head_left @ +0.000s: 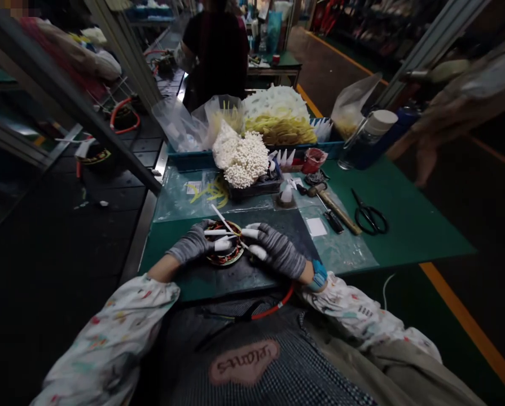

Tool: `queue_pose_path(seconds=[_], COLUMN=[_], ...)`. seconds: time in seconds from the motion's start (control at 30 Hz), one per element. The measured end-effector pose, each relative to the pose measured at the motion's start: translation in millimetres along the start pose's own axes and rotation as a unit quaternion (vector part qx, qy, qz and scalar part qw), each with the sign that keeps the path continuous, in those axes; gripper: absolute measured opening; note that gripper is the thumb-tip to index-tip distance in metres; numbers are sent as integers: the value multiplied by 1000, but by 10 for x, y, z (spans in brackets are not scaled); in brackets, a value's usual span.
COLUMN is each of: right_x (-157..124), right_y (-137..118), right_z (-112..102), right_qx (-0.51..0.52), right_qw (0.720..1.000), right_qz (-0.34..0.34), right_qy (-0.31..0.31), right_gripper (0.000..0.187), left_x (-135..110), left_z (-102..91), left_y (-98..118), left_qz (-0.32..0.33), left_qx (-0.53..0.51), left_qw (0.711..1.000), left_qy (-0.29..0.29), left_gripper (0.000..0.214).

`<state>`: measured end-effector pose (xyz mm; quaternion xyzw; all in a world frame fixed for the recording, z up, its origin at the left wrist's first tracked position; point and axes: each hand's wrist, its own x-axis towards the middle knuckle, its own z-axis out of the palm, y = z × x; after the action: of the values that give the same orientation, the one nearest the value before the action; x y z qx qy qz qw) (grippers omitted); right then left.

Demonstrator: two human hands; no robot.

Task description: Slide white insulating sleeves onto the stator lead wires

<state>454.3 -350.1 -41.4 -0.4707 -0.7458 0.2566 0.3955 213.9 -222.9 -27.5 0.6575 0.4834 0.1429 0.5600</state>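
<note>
Both gloved hands are working on the round coil [225,251], which is sitting on the dark mat [235,279] at the near edge of the counter [404,237]. The left hand [192,246] is clamping the coil's left rim, fingers [222,245] curled tight onto it. The right hand [280,254] is resting at the coil's right side, and its fingers [252,232] are pinching what looks like the thin white stick [218,215] that's poking up and away from the coil's top. Behind the coil a heap of white tubes [241,158] is sitting, with yellow strips [280,129] farther back again. Off to the coil's right, scissors [370,218] and a wooden-handled hammer [341,214] are lying well apart from it. My take on doing this bit well: the left hand should be pinning the coil flat so it isn't rocking, and the right should be steering the stick low, near its tip, feeding it straight rather than levering against the windings. Tiny moves, I'd guess, since those windings are looking easy to nick.
</note>
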Motion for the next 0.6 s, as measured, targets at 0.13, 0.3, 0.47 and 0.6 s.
queue_pose_path(seconds=[0.13, 0.3, 0.47, 0.6], right_x=[-260, -469, -620, -813], right_y=[92, 225, 330, 651], right_z=[-44, -176, -519, -984], right_qx=[27, 80, -2, -270], right_qw=[996, 988, 973, 900], right_qz=[70, 120, 183, 248], right_qy=[44, 63, 139, 235], right_gripper=[38, 32, 35, 47], left_x=[6, -57, -13, 10], left_z=[163, 392, 592, 641], left_y=[91, 535, 872, 1006], left_qz=[52, 174, 155, 130], left_qx=[45, 334, 483, 536], left_qw=[997, 926, 862, 833], left_qy=[24, 34, 5, -34], left_gripper=[73, 52, 51, 55])
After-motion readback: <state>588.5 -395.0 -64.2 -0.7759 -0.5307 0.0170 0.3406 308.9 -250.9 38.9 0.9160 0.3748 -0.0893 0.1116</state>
